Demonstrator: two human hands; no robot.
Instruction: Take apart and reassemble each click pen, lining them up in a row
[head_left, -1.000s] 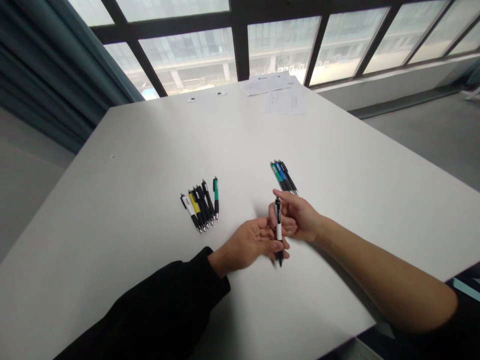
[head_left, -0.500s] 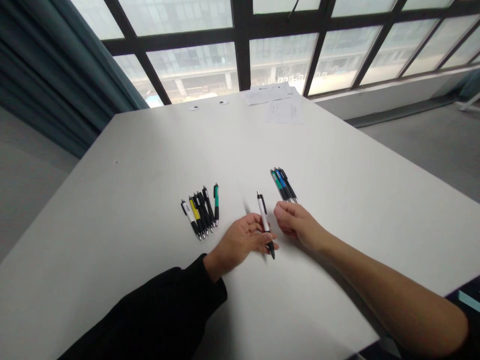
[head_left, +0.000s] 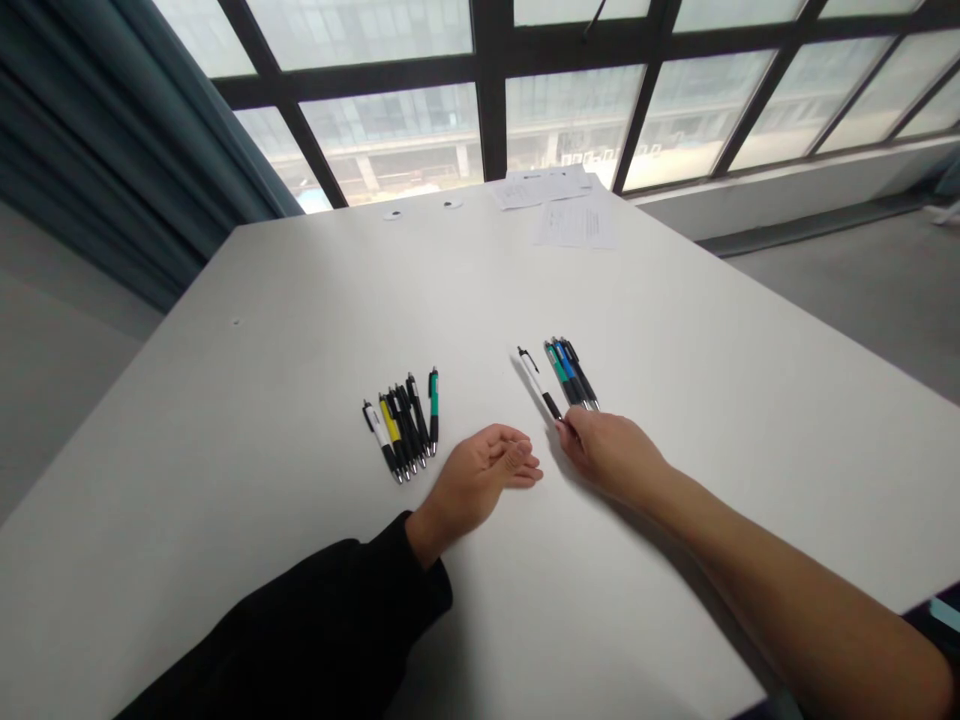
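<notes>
Between thumb and fingers, my right hand [head_left: 611,450] grips the tip end of a white pen [head_left: 533,372] with a black grip and clip. That pen points away from me, just left of a row of 3 pens: a green pen [head_left: 558,363], a blue pen [head_left: 568,366] and a black pen [head_left: 580,371]. My left hand [head_left: 484,480] hovers over the table, fingers loosely extended and nothing in it. To its left lies a group of several pens, among them another white pen [head_left: 381,437], a yellow pen [head_left: 391,428] and a second green pen [head_left: 433,405] at the right end.
All the pens lie on a large white table [head_left: 315,300]. Paper sheets [head_left: 574,222] rest at its far edge, near two small white discs [head_left: 452,204]. Beyond are a window with dark frames [head_left: 491,110] and a blue-grey curtain [head_left: 112,130] at left.
The white pen has passed from my left hand to my right and now sits farther forward, beside the row of pens. My left hand has let go.
</notes>
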